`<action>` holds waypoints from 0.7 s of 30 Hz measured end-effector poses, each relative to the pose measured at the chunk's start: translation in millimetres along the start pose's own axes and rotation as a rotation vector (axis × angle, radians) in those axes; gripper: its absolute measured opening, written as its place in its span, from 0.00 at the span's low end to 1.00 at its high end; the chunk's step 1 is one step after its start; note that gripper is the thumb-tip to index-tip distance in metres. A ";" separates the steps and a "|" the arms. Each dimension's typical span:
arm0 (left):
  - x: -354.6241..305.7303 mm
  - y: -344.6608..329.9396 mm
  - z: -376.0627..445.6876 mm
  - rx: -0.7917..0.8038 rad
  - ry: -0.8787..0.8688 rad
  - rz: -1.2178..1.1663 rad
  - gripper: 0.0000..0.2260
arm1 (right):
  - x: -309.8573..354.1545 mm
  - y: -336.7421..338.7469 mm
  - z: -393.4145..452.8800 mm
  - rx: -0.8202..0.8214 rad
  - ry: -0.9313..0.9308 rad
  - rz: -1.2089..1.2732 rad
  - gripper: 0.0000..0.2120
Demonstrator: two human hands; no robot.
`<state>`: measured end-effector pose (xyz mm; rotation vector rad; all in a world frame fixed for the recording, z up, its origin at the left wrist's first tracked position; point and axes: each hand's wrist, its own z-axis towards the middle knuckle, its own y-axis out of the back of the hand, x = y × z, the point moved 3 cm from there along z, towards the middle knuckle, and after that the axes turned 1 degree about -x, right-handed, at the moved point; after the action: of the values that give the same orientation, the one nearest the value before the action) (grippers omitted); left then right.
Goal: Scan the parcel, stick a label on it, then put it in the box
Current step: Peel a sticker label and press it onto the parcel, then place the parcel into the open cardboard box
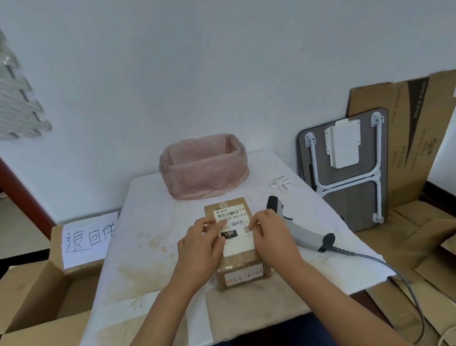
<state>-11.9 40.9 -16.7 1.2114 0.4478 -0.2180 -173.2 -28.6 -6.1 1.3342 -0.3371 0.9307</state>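
Both hands, L & R, press fingertips flat on small brown cardboard parcel's white label; neither grip closed, on white tabletop.

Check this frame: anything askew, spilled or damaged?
Brownish stains mark the white table cover left of the parcel. Loose labels lie scattered behind the scanner. Nothing else stands out.

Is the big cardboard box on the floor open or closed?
Open. The cardboard box beside the table has its flaps spread outward, one carrying a handwritten paper sign, and you can see down inside.
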 end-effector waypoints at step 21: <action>-22.2 71.2 2.4 -0.066 -0.044 -0.333 0.47 | 20.5 31.6 5.8 -0.058 -0.397 0.862 0.12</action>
<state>-3.1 61.6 54.5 1.0607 0.6127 -0.5101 -182.3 -27.6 30.9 1.3190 -1.3057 1.3313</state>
